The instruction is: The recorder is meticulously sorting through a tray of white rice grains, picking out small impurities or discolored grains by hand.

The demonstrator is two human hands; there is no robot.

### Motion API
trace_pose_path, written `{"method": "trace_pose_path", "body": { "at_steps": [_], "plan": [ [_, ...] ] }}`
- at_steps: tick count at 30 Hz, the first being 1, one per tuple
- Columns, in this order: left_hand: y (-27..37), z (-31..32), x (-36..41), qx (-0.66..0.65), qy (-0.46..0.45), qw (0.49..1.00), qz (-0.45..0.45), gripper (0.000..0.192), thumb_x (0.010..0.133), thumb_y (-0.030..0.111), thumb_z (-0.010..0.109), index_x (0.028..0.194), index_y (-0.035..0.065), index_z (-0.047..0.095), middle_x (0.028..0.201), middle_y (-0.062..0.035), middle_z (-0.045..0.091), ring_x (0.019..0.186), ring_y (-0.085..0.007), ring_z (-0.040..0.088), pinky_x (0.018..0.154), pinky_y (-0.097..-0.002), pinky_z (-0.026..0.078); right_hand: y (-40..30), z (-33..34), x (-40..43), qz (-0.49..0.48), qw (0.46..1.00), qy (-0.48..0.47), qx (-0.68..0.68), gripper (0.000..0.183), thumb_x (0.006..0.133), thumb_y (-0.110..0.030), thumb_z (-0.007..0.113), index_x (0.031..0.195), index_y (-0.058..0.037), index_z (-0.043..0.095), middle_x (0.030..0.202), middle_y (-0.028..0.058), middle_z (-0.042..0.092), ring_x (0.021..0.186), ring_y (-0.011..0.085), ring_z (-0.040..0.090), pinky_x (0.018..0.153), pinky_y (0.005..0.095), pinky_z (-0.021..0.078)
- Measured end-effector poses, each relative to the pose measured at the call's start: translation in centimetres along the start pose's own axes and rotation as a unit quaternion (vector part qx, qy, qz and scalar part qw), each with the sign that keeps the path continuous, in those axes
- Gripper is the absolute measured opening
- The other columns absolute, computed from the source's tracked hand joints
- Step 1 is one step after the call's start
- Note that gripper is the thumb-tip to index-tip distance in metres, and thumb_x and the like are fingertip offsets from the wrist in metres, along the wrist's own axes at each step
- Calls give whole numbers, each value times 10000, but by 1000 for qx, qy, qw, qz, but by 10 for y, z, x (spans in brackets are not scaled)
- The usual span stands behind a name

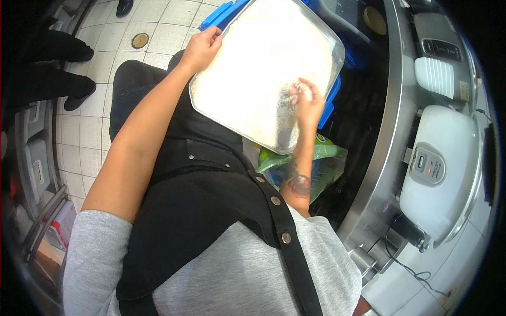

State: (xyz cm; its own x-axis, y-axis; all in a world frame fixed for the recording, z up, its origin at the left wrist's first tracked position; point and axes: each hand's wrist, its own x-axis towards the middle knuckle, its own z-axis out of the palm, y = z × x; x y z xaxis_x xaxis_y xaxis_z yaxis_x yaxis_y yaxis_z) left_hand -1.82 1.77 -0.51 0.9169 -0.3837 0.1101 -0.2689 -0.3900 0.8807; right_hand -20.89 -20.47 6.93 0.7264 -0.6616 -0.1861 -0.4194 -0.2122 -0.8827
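Across my lap and reaching forward lies a shallow metal tray (340, 55), tilted in the view. White grains (265, 51) that look like rice cover most of it; the bright glare hides their detail. My left hand (203, 48) grips the tray's left rim with curled fingers. Over the near right part of the tray, my right hand (307, 98) has grains between its bent fingers. Beside it the layer is thin, and a grey patch of tray bottom (286, 130) shows through. Below the tray's near corner is a green plastic bag (330, 158).
Blue plastic lid parts (217, 15) show under the tray. On the steel counter (371, 173) to the right stand a rice cooker (442, 173) and stacked white containers (435, 78). Another person's shoes (81, 96) are on the tiled floor at left, near a round floor drain cover (140, 40).
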Motion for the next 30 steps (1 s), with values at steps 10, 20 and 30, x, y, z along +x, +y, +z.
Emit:
{"method": "trace_pose_path", "body": {
  "at_steps": [10,20,30],
  "plan": [
    [0,2,3,-13,10,1000,3,233,890,152,585,1067,2,592,829,-130,631,695,-179,612,655,-307,486,21,49,18,-275,915,39,-293,391,754,-27,647,1144,-54,614,1132,190,584,1061,360,542,978,420,400],
    [175,-103,-41,-241,-164,956,-35,173,842,42,524,998,1,586,1000,-100,615,943,-177,578,812,-316,467,9,2,-5,-141,970,51,-191,291,763,-3,626,1048,-49,656,1182,194,589,1128,332,554,960,380,437],
    [342,-203,-68,136,-358,826,413,71,672,45,623,742,36,616,949,-126,653,921,-281,639,829,-534,514,29,44,9,-47,893,35,-446,712,853,-432,602,1445,-159,318,1500,276,179,1373,522,107,1027,717,117]
  ]
}}
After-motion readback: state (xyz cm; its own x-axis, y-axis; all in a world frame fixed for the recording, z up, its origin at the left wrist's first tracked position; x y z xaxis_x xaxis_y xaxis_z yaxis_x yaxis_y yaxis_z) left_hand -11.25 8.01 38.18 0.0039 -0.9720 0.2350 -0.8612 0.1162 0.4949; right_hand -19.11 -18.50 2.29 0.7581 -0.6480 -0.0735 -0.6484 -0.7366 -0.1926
